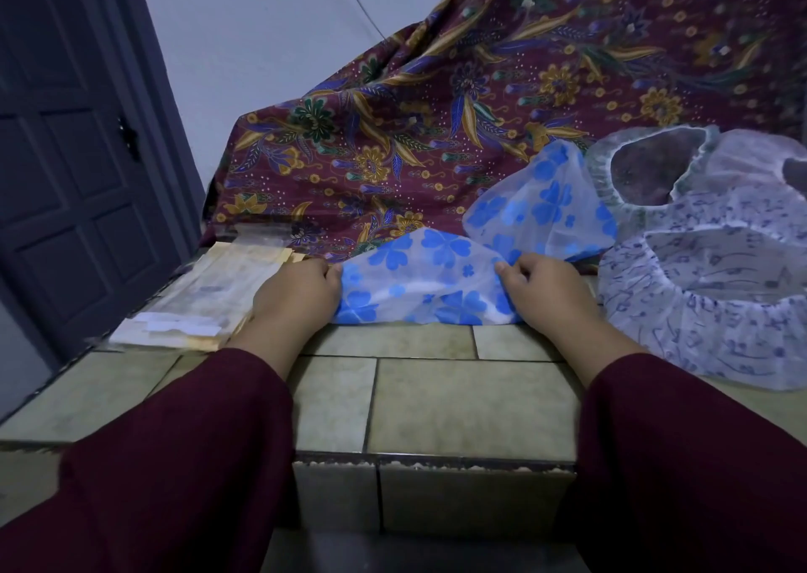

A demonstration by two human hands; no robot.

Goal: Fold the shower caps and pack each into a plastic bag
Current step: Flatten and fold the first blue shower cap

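Folding appears to be in hand: the left hand (301,295) and right hand (546,293) each pinch 1 end of the blue-flowered shower cap (421,280), a thin, crinkly, translucent film lying flattened on the tiled ledge (458,398). Next, probably, the ends must meet squarely. Left of this cap lies a flat stack of clear plastic bags (205,301); right of it, more ruffled, elastic-rimmed caps (707,301).

Both arms are reaching forward toward 12 o'clock, dark red sleeves covering the forearms to the wrists. Left hand (297,295) is sitting at 11 o'clock, fingers curled, pinching the left edge of the blue-flowered shower cap (419,284). Right hand (546,290) is sitting at 1 o'clock, fingers curled, pinching the cap's right edge.
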